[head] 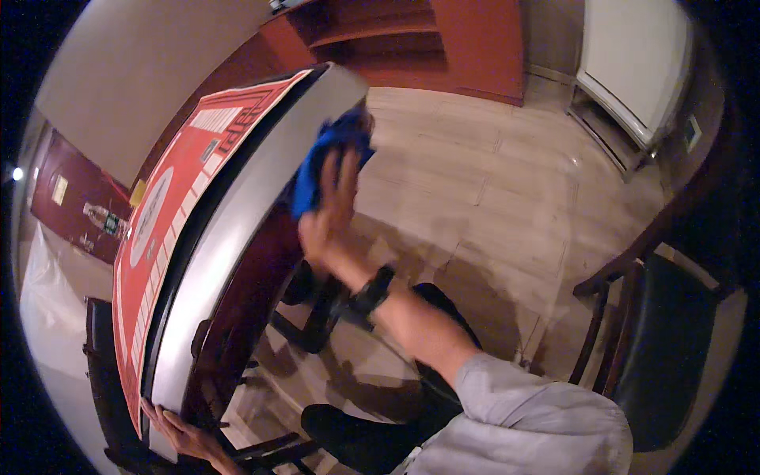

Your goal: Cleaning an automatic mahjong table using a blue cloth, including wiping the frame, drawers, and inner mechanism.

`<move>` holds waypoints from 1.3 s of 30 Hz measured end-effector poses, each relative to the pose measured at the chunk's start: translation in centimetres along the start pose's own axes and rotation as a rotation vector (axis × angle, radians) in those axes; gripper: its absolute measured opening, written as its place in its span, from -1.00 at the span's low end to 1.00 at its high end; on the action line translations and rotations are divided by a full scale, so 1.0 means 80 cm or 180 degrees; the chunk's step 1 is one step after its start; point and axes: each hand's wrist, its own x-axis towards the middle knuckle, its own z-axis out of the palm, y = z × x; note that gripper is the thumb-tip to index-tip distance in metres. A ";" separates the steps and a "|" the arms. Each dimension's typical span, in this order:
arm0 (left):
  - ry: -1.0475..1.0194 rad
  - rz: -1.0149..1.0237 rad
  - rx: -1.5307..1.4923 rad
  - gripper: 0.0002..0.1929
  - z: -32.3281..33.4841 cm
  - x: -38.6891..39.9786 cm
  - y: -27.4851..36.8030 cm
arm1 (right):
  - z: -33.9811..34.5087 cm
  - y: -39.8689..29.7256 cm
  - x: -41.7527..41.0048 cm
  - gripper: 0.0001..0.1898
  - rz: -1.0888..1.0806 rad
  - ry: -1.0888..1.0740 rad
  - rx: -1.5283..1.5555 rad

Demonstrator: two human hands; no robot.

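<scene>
My right hand (332,208), with a black watch on its wrist, is slightly blurred and presses a blue cloth (320,160) to the side of a table near its far end. The table's edge is a broad silver-grey band (231,219) above a dark red side panel (249,285). A red printed sheet (172,196) covers the tabletop. At the table's near end my left hand (184,436) rests on the silver band beside the sheet's corner, with its fingers extended and nothing visible in it. A plastic bottle (107,219) appears beyond the sheet's left edge.
A black-padded chair (665,350) stands at the right, and another dark chair (104,368) at the lower left. Red-brown shelving (481,47) is against the far wall. A white cabinet-like unit (635,65) on a metal frame stands at the upper right. Pale floor tiles (439,148) lie between them.
</scene>
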 end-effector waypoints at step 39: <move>0.0350 -0.1555 -0.2067 -0.68 -0.024 -0.161 0.067 | -0.035 -0.006 -0.067 -0.62 -0.3489 -0.0955 -0.0497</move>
